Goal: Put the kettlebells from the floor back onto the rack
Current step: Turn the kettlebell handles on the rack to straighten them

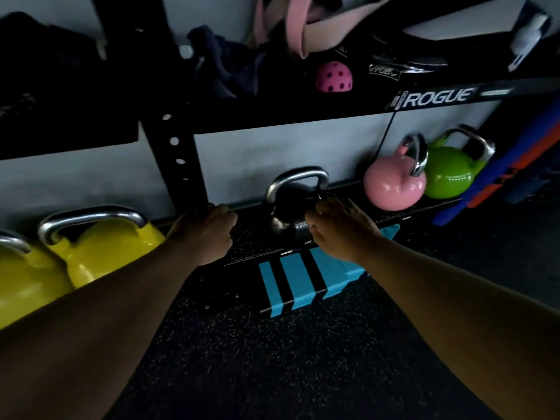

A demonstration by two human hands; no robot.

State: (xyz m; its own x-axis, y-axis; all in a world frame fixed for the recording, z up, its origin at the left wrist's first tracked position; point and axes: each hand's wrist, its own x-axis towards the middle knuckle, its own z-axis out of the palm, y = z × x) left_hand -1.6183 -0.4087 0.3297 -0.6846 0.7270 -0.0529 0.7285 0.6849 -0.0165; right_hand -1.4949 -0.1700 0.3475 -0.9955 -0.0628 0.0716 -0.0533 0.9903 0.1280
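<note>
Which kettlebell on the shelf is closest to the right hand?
The black kettlebell, mid-shelf; the right hand is at its side. The pink, green and yellow ones sit farther off.

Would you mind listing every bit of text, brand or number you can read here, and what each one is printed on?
"ROGUE": white letters on the front rail of the rack's upper shelf.
"4KG": small white print low on the black kettlebell, just legible.
White logo on the black item beside the pink ball: too blurred to read.
Nothing else legible.
</note>
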